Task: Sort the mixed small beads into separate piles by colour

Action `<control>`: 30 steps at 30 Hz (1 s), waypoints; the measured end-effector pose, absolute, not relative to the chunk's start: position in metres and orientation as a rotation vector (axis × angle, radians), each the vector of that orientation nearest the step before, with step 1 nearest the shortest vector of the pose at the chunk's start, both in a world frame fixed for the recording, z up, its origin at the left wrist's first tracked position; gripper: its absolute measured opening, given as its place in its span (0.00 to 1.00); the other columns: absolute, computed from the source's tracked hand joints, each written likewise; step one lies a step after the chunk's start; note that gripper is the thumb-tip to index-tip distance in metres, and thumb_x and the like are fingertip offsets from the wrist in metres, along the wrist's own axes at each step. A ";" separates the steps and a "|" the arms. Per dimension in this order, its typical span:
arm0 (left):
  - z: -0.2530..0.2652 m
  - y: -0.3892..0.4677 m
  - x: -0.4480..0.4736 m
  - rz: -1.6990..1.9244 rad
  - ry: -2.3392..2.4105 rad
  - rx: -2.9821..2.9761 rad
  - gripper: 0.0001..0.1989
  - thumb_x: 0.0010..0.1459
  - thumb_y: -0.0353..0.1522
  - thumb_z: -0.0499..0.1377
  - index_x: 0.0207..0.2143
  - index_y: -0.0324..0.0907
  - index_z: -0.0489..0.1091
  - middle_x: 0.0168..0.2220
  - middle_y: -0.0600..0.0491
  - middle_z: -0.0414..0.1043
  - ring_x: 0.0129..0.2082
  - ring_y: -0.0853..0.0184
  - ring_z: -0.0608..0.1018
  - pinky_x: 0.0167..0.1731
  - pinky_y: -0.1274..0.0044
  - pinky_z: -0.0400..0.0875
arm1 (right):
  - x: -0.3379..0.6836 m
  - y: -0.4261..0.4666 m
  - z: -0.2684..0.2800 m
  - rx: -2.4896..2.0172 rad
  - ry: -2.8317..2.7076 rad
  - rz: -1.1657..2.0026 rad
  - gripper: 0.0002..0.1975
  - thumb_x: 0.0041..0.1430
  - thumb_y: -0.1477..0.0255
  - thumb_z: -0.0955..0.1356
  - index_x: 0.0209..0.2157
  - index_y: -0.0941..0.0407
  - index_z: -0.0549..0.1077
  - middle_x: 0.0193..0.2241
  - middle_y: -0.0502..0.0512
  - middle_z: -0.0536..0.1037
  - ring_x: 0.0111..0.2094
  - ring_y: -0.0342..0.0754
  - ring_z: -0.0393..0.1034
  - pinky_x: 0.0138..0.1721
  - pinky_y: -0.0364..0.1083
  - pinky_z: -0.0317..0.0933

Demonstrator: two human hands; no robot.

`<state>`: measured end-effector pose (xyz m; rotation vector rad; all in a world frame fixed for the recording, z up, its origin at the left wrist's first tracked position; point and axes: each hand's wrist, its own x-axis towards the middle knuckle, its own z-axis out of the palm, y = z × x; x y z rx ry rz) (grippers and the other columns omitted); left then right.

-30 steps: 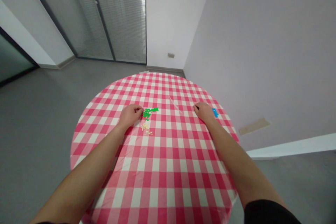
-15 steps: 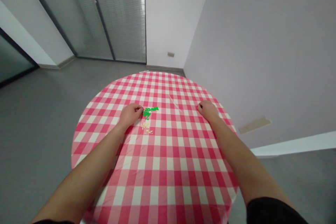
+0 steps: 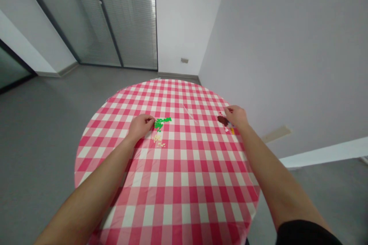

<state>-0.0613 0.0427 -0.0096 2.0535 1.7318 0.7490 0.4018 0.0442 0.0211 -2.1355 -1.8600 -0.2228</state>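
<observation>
My left hand [image 3: 140,126] rests on the checked tablecloth with thumb and fingertips pinched together, right beside a cluster of small green pieces [image 3: 158,124]. Whatever is in that pinch, if anything, is too small to see. Just below the green pieces lie several small cream-coloured pieces [image 3: 157,138]. Over on the right, my right hand [image 3: 237,115] has its fingers curled together at the edge of a dark brown patch of small pieces [image 3: 222,120]. A few white bits and a small yellow-orange piece [image 3: 232,131] lie by its wrist, partly covered. Its fingertips' contents cannot be made out.
A red-and-white checked tablecloth [image 3: 175,180] covers the round table. A thin clear strip [image 3: 189,113] lies near the table's middle. The grey wall [image 3: 276,46] rises close on the right; glass partitions with blinds [image 3: 129,19] stand behind.
My right hand has moved slightly right and away from me, uncovering the dark brown patch and small bits beside it. My left hand stays by the green pieces. The view has shifted slightly.
</observation>
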 end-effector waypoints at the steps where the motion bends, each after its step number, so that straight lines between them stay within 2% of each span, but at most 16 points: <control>1: -0.010 0.043 -0.061 0.746 1.736 2.049 0.14 0.58 0.40 0.55 0.35 0.46 0.79 0.37 0.51 0.80 0.37 0.59 0.78 0.37 0.72 0.67 | 0.408 0.043 0.025 -2.157 -1.874 -0.168 0.17 0.62 0.69 0.62 0.37 0.59 0.81 0.36 0.60 0.82 0.36 0.51 0.73 0.35 0.45 0.59; 9: -0.016 0.045 -0.064 0.779 1.710 2.034 0.14 0.58 0.40 0.56 0.36 0.45 0.79 0.37 0.50 0.81 0.37 0.59 0.79 0.37 0.72 0.68 | 0.429 0.027 0.035 -2.264 -2.216 0.234 0.08 0.53 0.70 0.69 0.32 0.54 0.82 0.30 0.53 0.83 0.30 0.47 0.73 0.28 0.42 0.56; 19: -0.016 0.046 -0.064 0.783 1.724 2.039 0.15 0.57 0.41 0.56 0.35 0.46 0.80 0.36 0.50 0.80 0.36 0.58 0.79 0.37 0.71 0.68 | 0.423 0.021 0.031 -2.292 -2.228 0.239 0.06 0.53 0.71 0.69 0.27 0.55 0.79 0.25 0.53 0.80 0.26 0.45 0.70 0.27 0.42 0.53; 30: -0.018 0.047 -0.064 0.812 1.719 2.037 0.14 0.57 0.40 0.56 0.34 0.46 0.80 0.36 0.50 0.80 0.36 0.58 0.79 0.37 0.71 0.69 | 0.414 0.019 0.037 -2.250 -2.263 0.291 0.06 0.52 0.73 0.69 0.26 0.55 0.80 0.25 0.52 0.80 0.26 0.45 0.71 0.27 0.42 0.54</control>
